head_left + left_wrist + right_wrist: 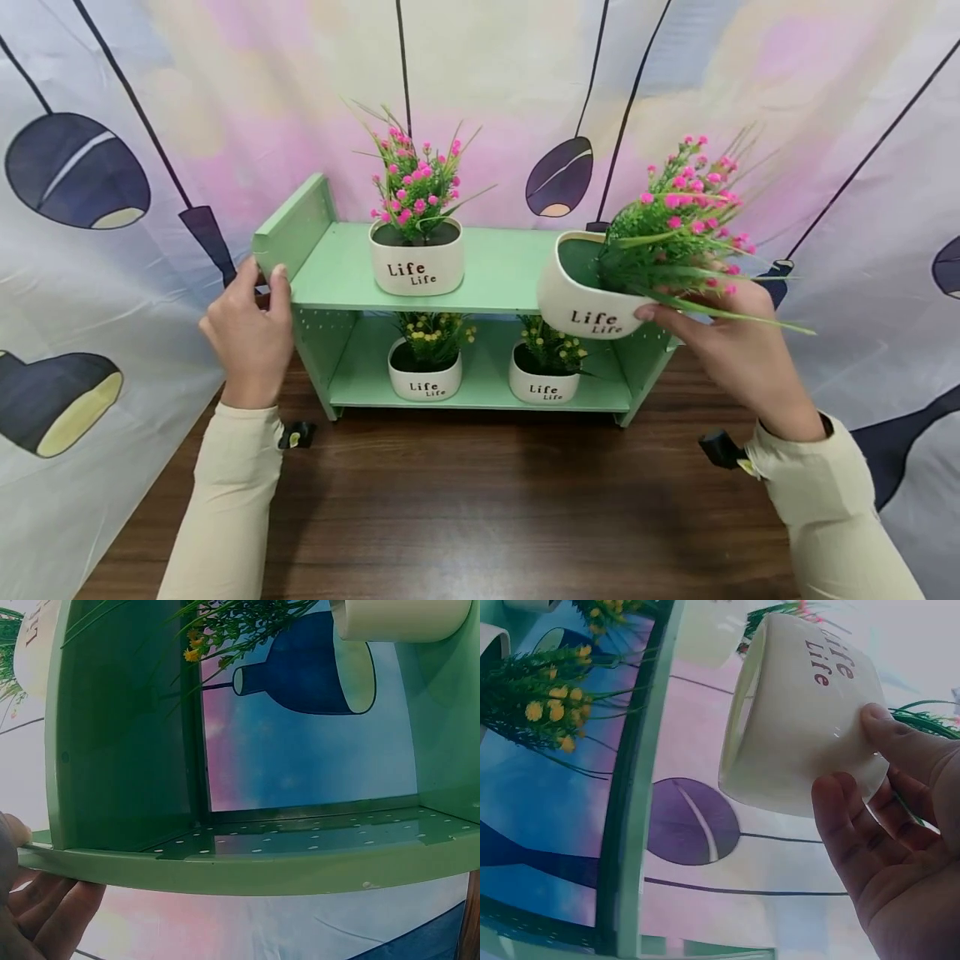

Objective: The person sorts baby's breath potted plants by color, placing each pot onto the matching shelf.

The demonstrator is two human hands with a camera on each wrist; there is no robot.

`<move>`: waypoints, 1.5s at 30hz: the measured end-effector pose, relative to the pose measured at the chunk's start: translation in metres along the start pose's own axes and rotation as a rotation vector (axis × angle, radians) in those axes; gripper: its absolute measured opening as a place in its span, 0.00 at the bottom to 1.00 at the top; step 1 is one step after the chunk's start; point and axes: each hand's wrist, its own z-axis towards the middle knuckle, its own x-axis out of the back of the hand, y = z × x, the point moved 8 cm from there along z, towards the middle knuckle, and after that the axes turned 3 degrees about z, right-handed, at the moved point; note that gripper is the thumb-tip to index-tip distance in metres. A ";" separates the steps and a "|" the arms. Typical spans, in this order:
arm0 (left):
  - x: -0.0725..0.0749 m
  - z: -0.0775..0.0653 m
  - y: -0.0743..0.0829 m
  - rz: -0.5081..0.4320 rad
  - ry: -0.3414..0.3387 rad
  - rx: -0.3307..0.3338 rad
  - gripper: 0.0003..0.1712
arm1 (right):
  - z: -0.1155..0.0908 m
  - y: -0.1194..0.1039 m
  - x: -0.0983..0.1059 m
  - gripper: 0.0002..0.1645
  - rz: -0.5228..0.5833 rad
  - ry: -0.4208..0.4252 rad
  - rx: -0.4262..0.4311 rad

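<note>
In the head view my right hand (pixel 738 350) holds a white "Life" flower pot (pixel 592 296) with pink artificial flowers, tilted, above the right part of the green shelf (pixel 495 267). The right wrist view shows the thumb and fingers around the side of this white pot (pixel 802 720). At the shelf's left end my left hand (pixel 251 333) grips the side panel's front edge, thumb on one side and fingers on the other; the left wrist view shows those fingers (pixel 67 915) at the green edge. A second pink-flowered pot (pixel 417 258) stands upright on the top board.
On the lower board stand two white pots with yellow flowers, a left one (pixel 425 379) and a right one (pixel 545 382). The shelf rests on a brown wooden table (pixel 465 500). Behind it hangs a patterned curtain (pixel 487 67).
</note>
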 end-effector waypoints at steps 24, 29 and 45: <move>0.000 0.001 -0.001 0.001 0.003 0.005 0.20 | 0.052 0.056 -0.049 0.18 -0.012 -0.114 -0.163; -0.001 0.001 -0.001 0.006 -0.006 0.005 0.21 | 0.057 0.062 -0.055 0.20 -0.020 -0.115 -0.159; -0.001 0.001 0.001 0.001 -0.011 0.007 0.22 | 0.057 0.070 -0.061 0.26 -0.021 -0.085 -0.196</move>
